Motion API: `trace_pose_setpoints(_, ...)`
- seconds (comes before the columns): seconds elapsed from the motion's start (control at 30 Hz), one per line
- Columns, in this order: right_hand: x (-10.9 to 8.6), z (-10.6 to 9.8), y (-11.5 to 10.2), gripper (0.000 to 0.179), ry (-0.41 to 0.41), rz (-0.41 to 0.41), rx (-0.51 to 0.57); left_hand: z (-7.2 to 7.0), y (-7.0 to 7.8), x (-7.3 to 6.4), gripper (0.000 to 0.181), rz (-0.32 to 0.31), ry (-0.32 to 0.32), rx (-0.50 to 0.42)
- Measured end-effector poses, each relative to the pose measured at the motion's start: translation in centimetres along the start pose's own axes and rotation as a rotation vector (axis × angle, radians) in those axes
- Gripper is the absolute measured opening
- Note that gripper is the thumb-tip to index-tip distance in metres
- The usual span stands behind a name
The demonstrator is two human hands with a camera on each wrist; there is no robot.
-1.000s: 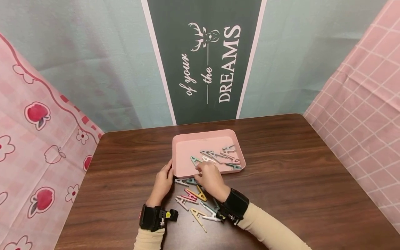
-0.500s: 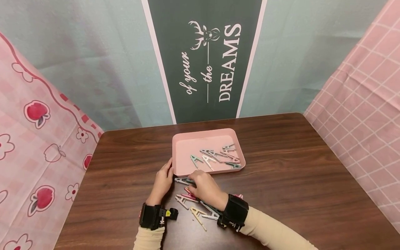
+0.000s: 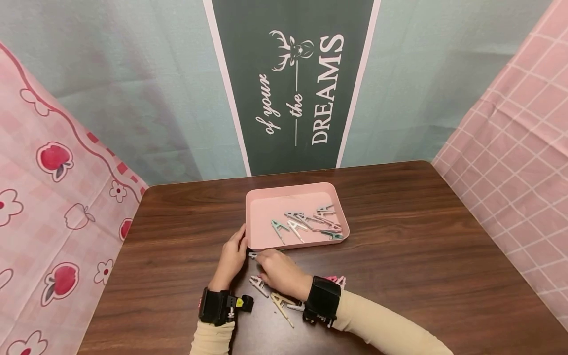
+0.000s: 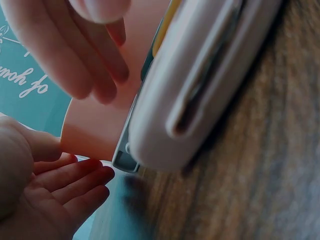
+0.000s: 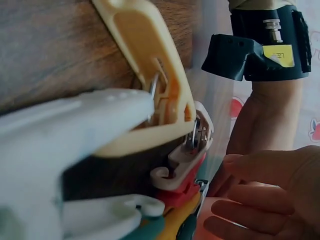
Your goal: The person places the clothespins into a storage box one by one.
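My left hand [image 3: 230, 256] touches the left side of a shallow pink tray [image 3: 268, 204]. In the left wrist view its fingers [image 4: 75, 185] are straight along the tray wall. My right hand [image 3: 284, 273] hovers over plastic clothespins in front of the tray, its loosely bent fingers holding nothing visible. Beneath and beside it lie a pale yellow clothespin [image 3: 283, 311], a pale pink clothespin [image 3: 258, 285] and a greyish one [image 3: 253, 255]. The right wrist view shows a white clothespin [image 5: 100, 117] and a red one [image 5: 177, 196] close up. Other pins are hidden under the hand.
Inside the tray, toward its right and front, lie several clothespins, among them a green one [image 3: 277, 226] and a white one [image 3: 295, 228]. A bright pink clothespin [image 3: 339, 280] lies right of my right wrist. The brown wooden table [image 3: 399, 236] meets hanging cloth at the back.
My right hand has moved from the tray's front edge toward me and left, over the loose pins. The white clothespin in the tray is now fully in sight. The left hand stays put.
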State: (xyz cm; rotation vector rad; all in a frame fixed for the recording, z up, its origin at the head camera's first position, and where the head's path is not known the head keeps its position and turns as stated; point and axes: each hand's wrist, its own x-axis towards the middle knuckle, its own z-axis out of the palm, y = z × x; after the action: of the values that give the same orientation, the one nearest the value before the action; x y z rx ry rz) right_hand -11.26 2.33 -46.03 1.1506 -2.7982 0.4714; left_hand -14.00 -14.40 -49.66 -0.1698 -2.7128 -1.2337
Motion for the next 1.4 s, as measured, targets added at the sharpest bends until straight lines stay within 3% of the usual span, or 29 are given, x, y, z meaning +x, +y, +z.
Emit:
trace_pose_setpoints(0.2,0.5,0.6,-0.2,0.016,-0.013,0.000,-0.068,0.0,0.0,0.0,0.040,-0.003,-0.004,-0.004)
trace_pose_setpoints(0.5,0.6,1.1,-0.1,0.006,0.113,-0.090,-0.157,0.1,0.0,0.0,0.040,0.009,0.003,-0.006)
trace_pose_setpoints(0.63,0.4,1.1,-0.3,0.006,0.119,-0.111,-0.163,0.1,0.0,0.1,0.040,0.009,0.001,-0.004)
trace_pose_setpoints(0.87,0.4,1.2,-0.7,0.004,0.080,-0.058,-0.191,0.1,0.0,0.1,0.040,0.006,0.007,0.000)
trace_pose_setpoints(1.13,0.8,1.2,-0.9,0.002,0.076,0.003,-0.295,0.1,-0.1,0.1,0.040,0.012,0.012,0.008)
trace_pose_setpoints(1.4,1.0,1.5,-1.2,0.007,0.044,0.049,-0.276,0.1,0.0,0.0,0.040,0.018,0.010,0.008)
